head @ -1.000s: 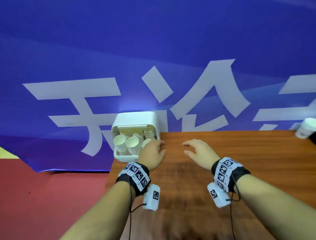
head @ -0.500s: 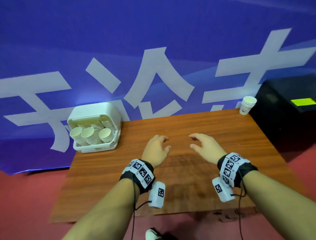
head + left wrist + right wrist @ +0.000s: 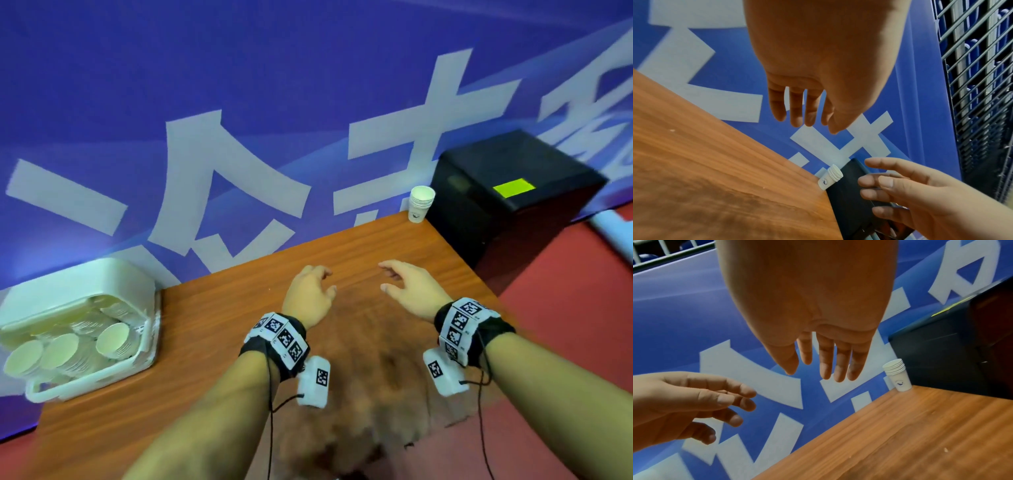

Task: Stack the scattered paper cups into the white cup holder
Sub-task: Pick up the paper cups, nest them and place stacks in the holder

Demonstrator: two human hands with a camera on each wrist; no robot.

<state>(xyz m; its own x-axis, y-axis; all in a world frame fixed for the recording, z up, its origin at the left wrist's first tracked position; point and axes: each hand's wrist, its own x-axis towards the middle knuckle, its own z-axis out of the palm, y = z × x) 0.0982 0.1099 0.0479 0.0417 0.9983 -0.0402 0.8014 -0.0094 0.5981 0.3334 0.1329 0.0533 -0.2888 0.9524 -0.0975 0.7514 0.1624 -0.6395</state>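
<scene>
A white cup holder (image 3: 82, 298) lies at the table's far left corner, with rows of stacked paper cups (image 3: 111, 339) inside, mouths toward me. A small stack of paper cups (image 3: 420, 203) (image 3: 830, 176) (image 3: 898, 374) stands upright at the far right corner. My left hand (image 3: 313, 291) (image 3: 807, 112) hovers over the middle of the table, fingers relaxed and empty. My right hand (image 3: 402, 287) (image 3: 828, 363) hovers beside it, fingers loose, holding nothing. Both hands are well short of the cup stack.
The wooden table (image 3: 239, 342) backs onto a blue banner (image 3: 239, 102) with white characters. A black box (image 3: 507, 192) with a green label stands just right of the table, beside the cup stack. Red floor (image 3: 565, 308) surrounds the table.
The view has swung right, bringing the far-right cup stack and black box into sight. My left hand has drawn away from the holder toward the table's middle; both hands stay empty.
</scene>
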